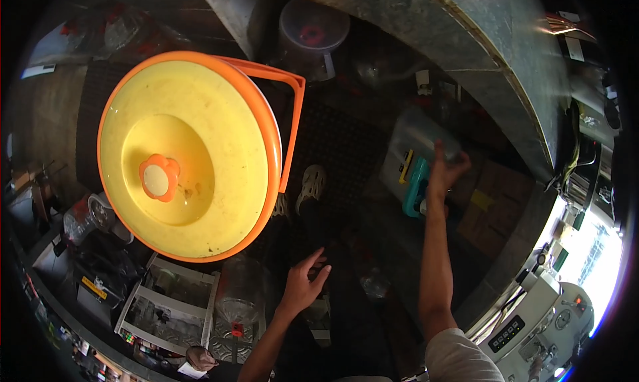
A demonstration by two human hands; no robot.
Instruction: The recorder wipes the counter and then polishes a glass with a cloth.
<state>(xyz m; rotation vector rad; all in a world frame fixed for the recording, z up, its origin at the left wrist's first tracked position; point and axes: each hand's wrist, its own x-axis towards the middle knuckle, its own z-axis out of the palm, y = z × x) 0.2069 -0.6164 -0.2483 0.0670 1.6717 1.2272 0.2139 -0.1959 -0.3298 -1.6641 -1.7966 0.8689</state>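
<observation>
My left hand (305, 282) is held in the air at lower centre, fingers loosely apart and nothing in it. At the right, my right hand (445, 171) is stretched out with its fingers spread, over a translucent plastic box (417, 132) with a teal handle-like part (415, 192) and a yellow clip (406, 166). Whether it touches the box is unclear; no held thing shows. A large round container with a yellow lid (234, 132), an orange rim, an orange flower-shaped knob (159, 178) and an orange carrying handle (295, 127) fills the upper left, near the camera.
A cardboard box (491, 207) lies beyond my right forearm, under a curved-looking grey counter (499, 92). A lidded clear tub (314, 25) stands at the top. White-framed drawers (167, 302) and a large clear bottle (239, 287) are at lower left, an espresso machine (539, 322) at lower right.
</observation>
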